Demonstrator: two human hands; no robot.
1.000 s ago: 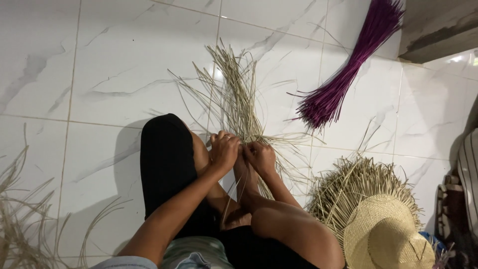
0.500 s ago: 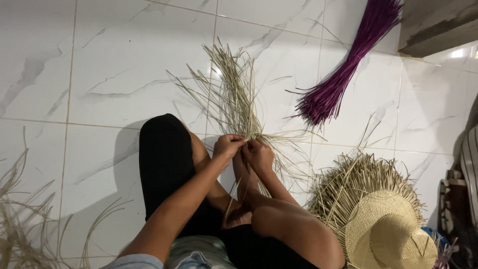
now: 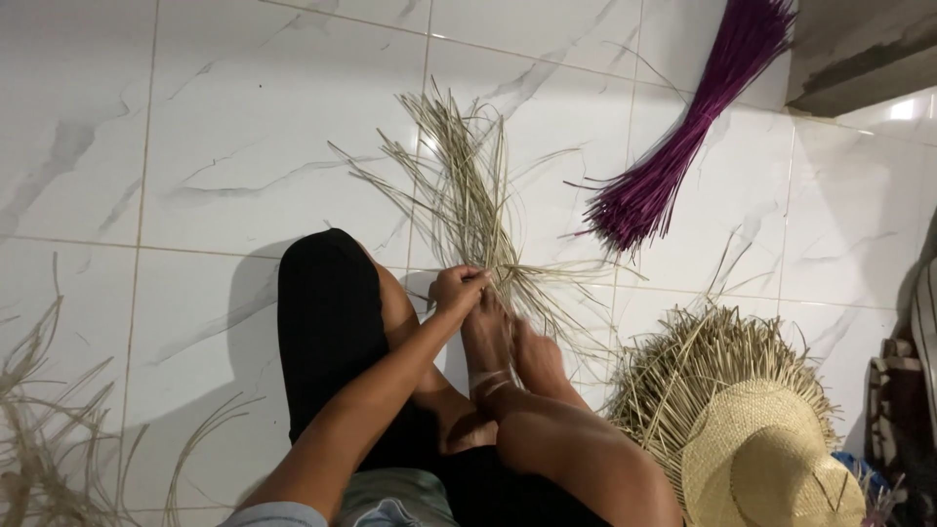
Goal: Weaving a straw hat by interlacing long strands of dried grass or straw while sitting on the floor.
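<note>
Pale straw strands (image 3: pixel 468 205) fan over the white tile floor (image 3: pixel 195 146) before your foot (image 3: pixel 488 337) — your left hand (image 3: pixel 457 290) now pinches their base alone; your right hand has dropped from view.

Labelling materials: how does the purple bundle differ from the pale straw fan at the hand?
The purple bundle is dyed and gathered tight, lying untouched on the tile; the pale straw fan is undyed tan, splays loosely outward, and is pinched at its base by the left hand. Both are long thin strands on the white floor.
</note>
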